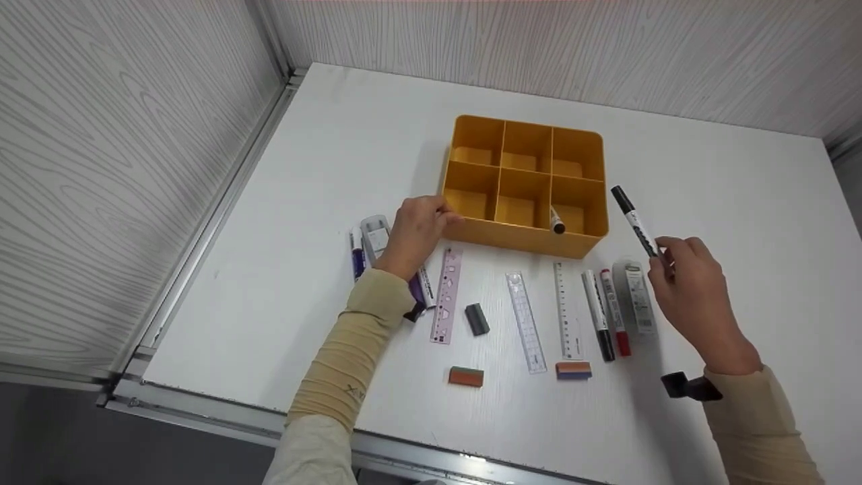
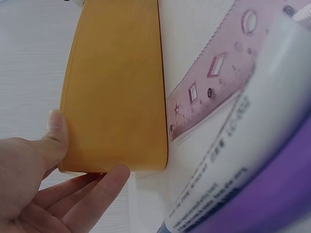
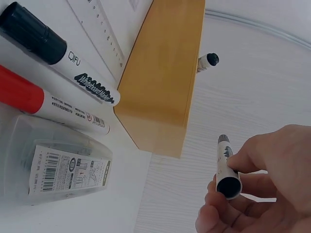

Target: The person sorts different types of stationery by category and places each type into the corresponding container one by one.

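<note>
My left hand (image 1: 419,229) grips the front left corner of a yellow six-compartment organizer box (image 1: 518,240). In the left wrist view the thumb (image 2: 57,133) lies at the box's rim and the fingers bend around its corner. Off the box's right side, my right hand (image 1: 693,289) pinches a black-and-white whiteboard marker (image 1: 635,221) and holds it up at a tilt. The right wrist view shows this marker (image 3: 225,165) between thumb and fingers, its dark end facing the camera. Another marker (image 1: 557,222) leans in the box's front right compartment, its dark end above the rim.
In front of the box lie a pink ruler (image 1: 446,296), two clear rulers, a dark grey block (image 1: 477,319) and two striped blocks. A black marker (image 1: 598,313), a red marker (image 1: 615,311) and a clear case (image 1: 639,296) lie at right. More markers (image 1: 357,252) lie by the left wrist.
</note>
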Demonstrator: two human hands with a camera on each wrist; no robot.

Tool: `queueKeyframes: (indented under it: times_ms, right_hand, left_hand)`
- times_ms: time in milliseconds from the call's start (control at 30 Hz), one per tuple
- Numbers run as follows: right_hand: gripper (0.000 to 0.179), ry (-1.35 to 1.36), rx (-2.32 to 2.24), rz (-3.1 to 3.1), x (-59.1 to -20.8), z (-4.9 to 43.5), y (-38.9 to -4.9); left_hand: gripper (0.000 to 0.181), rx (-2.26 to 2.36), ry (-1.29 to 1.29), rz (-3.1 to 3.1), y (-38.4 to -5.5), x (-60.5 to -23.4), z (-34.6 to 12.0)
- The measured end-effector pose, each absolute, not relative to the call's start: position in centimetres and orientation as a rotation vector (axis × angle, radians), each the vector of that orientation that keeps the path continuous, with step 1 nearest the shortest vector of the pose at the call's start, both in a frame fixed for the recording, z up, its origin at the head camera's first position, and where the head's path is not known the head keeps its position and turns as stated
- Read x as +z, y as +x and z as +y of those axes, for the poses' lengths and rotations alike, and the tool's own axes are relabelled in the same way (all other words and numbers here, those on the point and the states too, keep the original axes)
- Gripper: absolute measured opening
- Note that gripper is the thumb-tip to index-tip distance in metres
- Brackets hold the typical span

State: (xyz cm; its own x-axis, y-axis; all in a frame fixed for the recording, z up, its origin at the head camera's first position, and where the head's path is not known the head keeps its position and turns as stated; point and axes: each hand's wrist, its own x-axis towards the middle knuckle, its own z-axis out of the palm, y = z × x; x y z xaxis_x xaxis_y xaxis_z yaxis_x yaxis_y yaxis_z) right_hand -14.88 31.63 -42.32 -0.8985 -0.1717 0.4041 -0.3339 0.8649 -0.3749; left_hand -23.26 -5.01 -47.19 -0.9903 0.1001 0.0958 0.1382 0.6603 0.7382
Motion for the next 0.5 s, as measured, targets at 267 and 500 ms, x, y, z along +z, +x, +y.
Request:
queueKeyframes:
  times_ms: [267,500]
  right_hand:
    - [0.024,0.37,0.671,-2.703,-41.6,30.4,-15.4]
    - [0.022,0.36,0.587,-2.737,-41.3,28.9,-16.3]
  left_hand:
    - [0.024,-1.277,-0.176,-2.836,-23.3,-47.1,-5.0]
    - [0.023,-1.273,-0.19,-2.826,-23.3,-47.2,-5.1]
